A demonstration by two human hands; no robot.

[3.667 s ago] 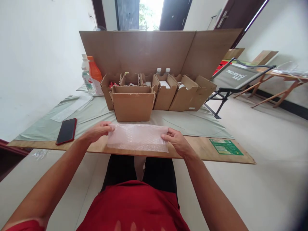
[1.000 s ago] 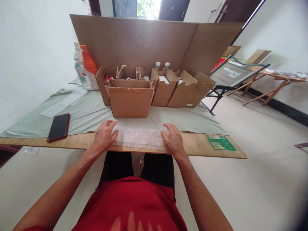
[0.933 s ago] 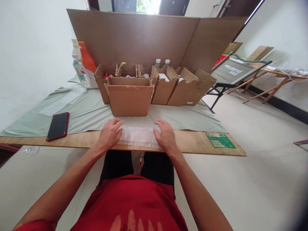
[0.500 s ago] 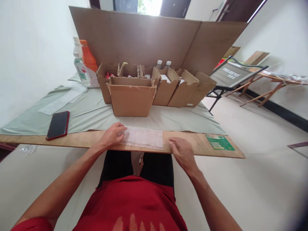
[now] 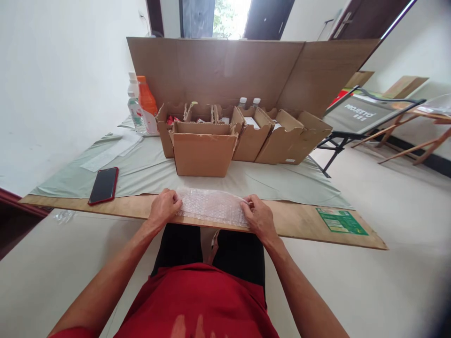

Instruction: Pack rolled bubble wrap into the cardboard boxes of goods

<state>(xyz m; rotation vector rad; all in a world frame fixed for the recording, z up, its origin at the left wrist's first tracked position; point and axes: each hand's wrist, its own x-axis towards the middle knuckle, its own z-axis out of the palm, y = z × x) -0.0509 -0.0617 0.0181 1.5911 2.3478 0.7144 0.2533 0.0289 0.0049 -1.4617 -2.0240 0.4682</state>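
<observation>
A clear sheet of bubble wrap (image 5: pixel 211 206) lies along the bare wooden front strip of the table, its far edge slightly raised. My left hand (image 5: pixel 165 205) pinches its left end between thumb and fingers. At the opposite end my right hand (image 5: pixel 259 216) grips the right corner, fingers curled over the edge. Just beyond the wrap stands an open cardboard box (image 5: pixel 204 155) on the pale green cloth (image 5: pixel 278 183).
Behind it stand several cardboard bins (image 5: pixel 246 141) before a tall cardboard panel (image 5: pixel 225 70). To the left are a phone (image 5: pixel 103 185), an orange bottle (image 5: pixel 147 101) and clear plastic sheets (image 5: pixel 109 152). A green label (image 5: pixel 341 220) sticks to the wood at right. A folding chair (image 5: pixel 362 112) stands beyond.
My right hand has moved onto the bubble wrap's right end and closed on it; before, it was beside it. The wrap's far edge has lifted a little. The camera view has shifted.
</observation>
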